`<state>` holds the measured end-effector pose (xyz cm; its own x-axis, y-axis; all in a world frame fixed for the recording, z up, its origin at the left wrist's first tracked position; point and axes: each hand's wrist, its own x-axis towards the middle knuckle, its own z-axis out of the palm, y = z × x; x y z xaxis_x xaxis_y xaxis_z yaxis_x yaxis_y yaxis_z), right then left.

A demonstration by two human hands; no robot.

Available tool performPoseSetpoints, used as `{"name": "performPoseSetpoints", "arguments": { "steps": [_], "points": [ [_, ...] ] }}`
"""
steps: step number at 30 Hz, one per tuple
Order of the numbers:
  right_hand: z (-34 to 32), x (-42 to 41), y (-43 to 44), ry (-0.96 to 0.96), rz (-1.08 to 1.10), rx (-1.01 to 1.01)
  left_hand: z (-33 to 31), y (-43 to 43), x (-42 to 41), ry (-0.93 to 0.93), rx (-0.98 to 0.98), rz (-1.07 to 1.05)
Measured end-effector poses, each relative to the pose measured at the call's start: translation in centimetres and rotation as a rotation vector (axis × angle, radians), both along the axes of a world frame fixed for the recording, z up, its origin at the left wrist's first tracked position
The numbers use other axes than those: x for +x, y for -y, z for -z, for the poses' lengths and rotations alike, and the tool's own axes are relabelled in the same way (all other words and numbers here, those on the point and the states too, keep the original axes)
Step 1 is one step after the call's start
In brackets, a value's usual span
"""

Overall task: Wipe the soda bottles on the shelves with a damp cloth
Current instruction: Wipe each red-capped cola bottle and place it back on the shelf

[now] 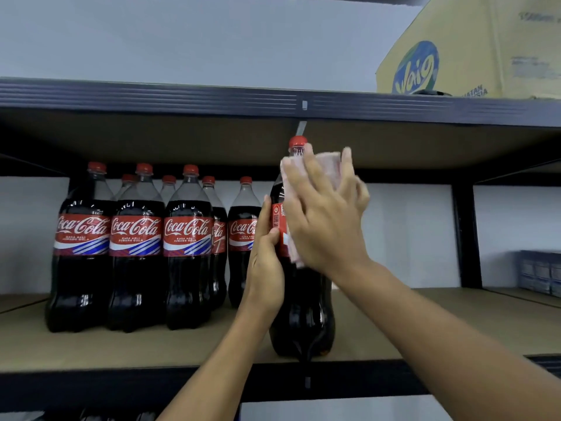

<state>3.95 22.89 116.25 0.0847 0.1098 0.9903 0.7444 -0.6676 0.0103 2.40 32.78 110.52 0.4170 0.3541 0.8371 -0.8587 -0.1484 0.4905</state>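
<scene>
While the fingers (267, 217) of the left hand (265, 262) are clasping the labelled middle of a cola bottle (303, 314), the right hand (324, 220) is curling its fingers (346, 159) round a pink cloth (328, 165), holding it against the bottle's shoulder just below the red cap. This bottle is standing upright at the front edge of the shelf (425, 329). To its left, more cola bottles (136, 268) are standing in rows. On the upper shelf (182, 95), a cardboard box (470, 47) is sitting at the right.
</scene>
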Motion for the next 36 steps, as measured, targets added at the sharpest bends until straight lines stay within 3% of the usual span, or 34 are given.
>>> {"name": "performPoseSetpoints", "arguments": {
  "steps": [4, 12, 17, 21, 26, 31, 34, 36],
  "points": [
    [-0.9, 0.8, -0.3, -0.031, -0.192, -0.002, 0.1, -0.1, 0.1, -0.011, 0.001, 0.022],
    [11.6, -0.6, 1.1, -0.186, -0.404, -0.110, 0.2, 0.1, -0.5, -0.028, 0.038, 0.021],
    [4.2, 0.2, 0.6, -0.244, -0.605, 0.079, 0.2, 0.3, -1.5, -0.018, 0.083, -0.041],
    [-2.0, 0.2, 0.5, -0.440, -0.844, 0.303, -0.3, -0.1, -1.5, -0.084, 0.051, 0.052],
    [3.2, -0.9, 0.0, -0.335, -0.710, 0.227, -0.6, -1.1, -0.8, -0.108, 0.009, 0.128],
    [10.4, -1.6, -0.1, -0.357, -0.601, 0.142, -0.4, -1.6, -0.2, -0.136, -0.017, 0.153],
    [11.1, -0.9, 0.0, -0.262, -0.366, 0.100, -0.4, -1.5, -0.2, -0.162, -0.044, 0.143],
    [9.7, -0.3, 0.0, -0.253, -0.401, 0.123, -0.5, -1.4, -0.4, -0.178, -0.061, 0.101]
  ]
}}
